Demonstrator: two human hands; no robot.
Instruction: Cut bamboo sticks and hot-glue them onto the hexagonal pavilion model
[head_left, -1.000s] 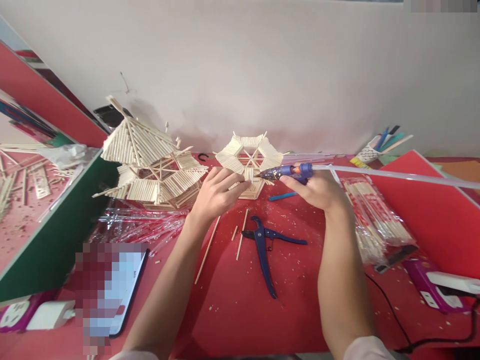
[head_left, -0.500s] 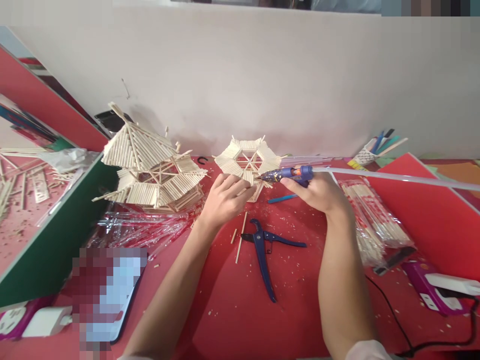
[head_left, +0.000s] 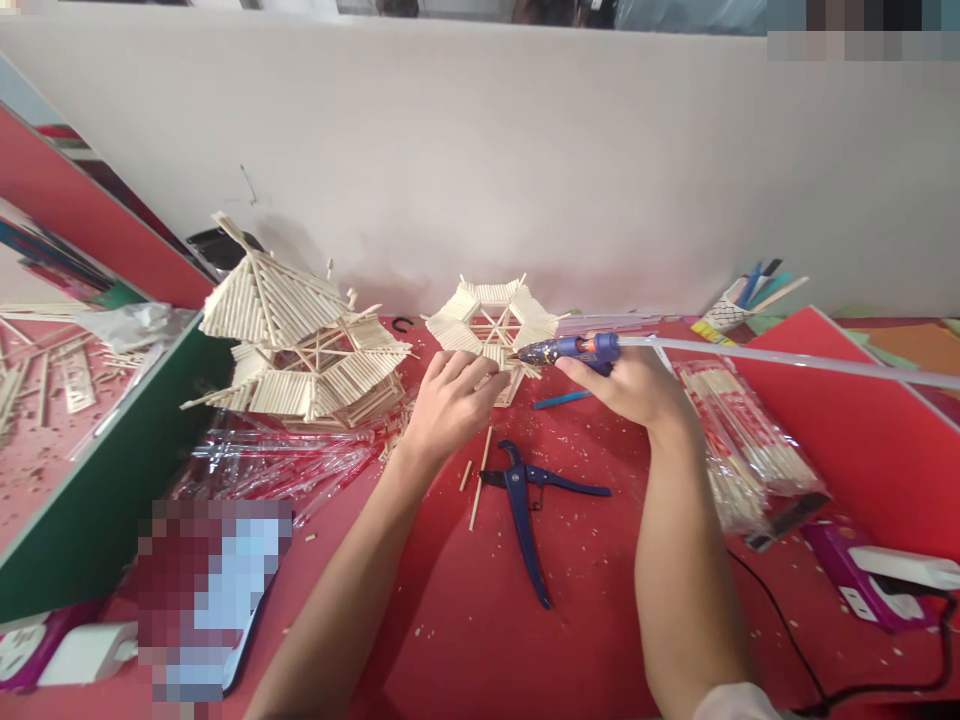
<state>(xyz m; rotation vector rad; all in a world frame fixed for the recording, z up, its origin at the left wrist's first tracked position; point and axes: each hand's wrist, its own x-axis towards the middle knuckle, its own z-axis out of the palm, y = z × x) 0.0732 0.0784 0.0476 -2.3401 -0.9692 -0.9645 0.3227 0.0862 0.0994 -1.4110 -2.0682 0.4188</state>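
Note:
My right hand grips a blue hot glue gun, its nozzle pointing left. A long translucent glue stick trails from the gun's back to the right. The nozzle tip meets the near side of a six-sided wooden stick roof model with an open middle. My left hand is closed at that model's near left edge, knuckles up. Its fingertips lie beside the nozzle, and whatever they pinch is hidden. Below the hands lie a blue-handled cutter, a thin wooden stick and a short cut piece.
To the left stands a larger stick pavilion, with clear plastic wrappers before it. A phone lies near the front left. Packed sticks, a power strip and its cable are at right. Green and red dividers flank the table.
Both hands, the glue gun and the roof model hold nearly the same position. The whole view has shifted slightly.

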